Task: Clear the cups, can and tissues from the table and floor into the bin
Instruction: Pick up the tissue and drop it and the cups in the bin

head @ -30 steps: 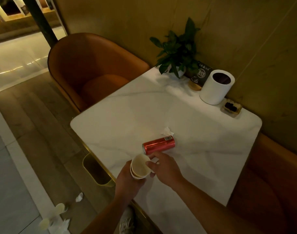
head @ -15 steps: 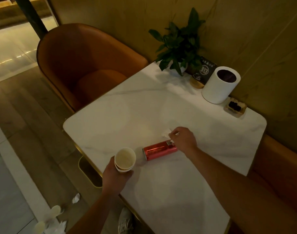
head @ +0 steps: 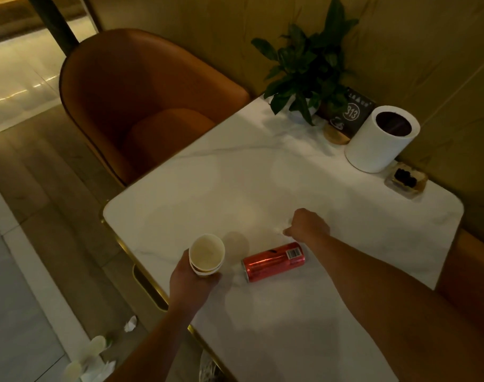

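Observation:
My left hand (head: pixel 192 282) holds a stack of nested paper cups (head: pixel 207 255) over the near left edge of the white marble table (head: pixel 235 194). A red can (head: pixel 274 261) lies on its side just right of the cups. My right hand (head: pixel 308 224) is closed over the crumpled tissue just beyond the can; the tissue is almost hidden under the fingers. The white cylindrical bin (head: pixel 381 139) stands at the table's far right corner, its top open. On the floor at the lower left lie a tissue (head: pixel 130 323) and two paper cups (head: pixel 97 343) beside more tissue (head: pixel 97 373).
An orange armchair (head: pixel 141 106) stands at the table's far left side and an orange seat (head: pixel 466 274) at its right. A potted plant (head: pixel 309 67), a black number sign (head: pixel 353 111) and a small dish (head: pixel 406 179) sit along the wall near the bin.
My right hand left the cups, passed over the can and closed on the tissue behind it. My left hand moved the cup stack slightly left.

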A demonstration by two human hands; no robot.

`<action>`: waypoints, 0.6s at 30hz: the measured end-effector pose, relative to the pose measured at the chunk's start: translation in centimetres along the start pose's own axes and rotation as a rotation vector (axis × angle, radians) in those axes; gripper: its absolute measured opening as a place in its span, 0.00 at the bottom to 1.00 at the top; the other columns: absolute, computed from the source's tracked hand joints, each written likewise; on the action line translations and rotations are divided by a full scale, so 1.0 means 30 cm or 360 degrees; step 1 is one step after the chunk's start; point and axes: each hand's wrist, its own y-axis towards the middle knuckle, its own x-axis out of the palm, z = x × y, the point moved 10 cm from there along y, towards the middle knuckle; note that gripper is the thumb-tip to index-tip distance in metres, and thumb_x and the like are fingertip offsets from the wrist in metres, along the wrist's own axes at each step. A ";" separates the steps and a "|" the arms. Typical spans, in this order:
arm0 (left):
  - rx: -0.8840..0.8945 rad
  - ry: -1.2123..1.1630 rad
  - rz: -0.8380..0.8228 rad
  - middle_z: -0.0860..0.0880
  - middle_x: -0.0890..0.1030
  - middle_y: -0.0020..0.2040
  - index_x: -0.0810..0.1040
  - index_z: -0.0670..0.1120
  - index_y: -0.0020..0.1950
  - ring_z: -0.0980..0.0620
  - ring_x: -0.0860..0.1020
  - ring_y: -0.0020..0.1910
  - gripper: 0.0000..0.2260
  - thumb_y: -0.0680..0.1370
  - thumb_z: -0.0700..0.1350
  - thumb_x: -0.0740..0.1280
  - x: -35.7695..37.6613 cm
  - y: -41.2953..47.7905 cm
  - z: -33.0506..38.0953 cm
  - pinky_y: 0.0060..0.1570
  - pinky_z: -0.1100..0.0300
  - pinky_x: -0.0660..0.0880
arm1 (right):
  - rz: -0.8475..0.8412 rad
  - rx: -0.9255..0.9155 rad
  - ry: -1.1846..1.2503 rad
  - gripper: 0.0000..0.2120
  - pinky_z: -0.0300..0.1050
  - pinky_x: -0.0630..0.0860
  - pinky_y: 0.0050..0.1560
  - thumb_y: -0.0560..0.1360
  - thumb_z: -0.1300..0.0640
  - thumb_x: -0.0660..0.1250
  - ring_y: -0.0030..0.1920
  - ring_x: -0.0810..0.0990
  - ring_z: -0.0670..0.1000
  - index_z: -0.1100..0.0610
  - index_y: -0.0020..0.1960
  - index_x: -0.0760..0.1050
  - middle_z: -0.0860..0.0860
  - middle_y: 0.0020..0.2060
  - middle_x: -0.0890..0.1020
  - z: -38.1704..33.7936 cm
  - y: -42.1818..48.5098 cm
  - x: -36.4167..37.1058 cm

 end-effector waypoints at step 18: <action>-0.0002 0.0023 0.0018 0.47 0.83 0.49 0.77 0.48 0.55 0.41 0.81 0.50 0.28 0.58 0.43 0.81 -0.030 -0.010 -0.012 0.44 0.56 0.73 | 0.0282 -0.0132 0.0520 0.09 0.47 0.77 0.47 0.70 0.50 0.73 0.51 0.81 0.57 0.54 0.43 0.78 0.53 0.48 0.83 -0.040 -0.074 -0.135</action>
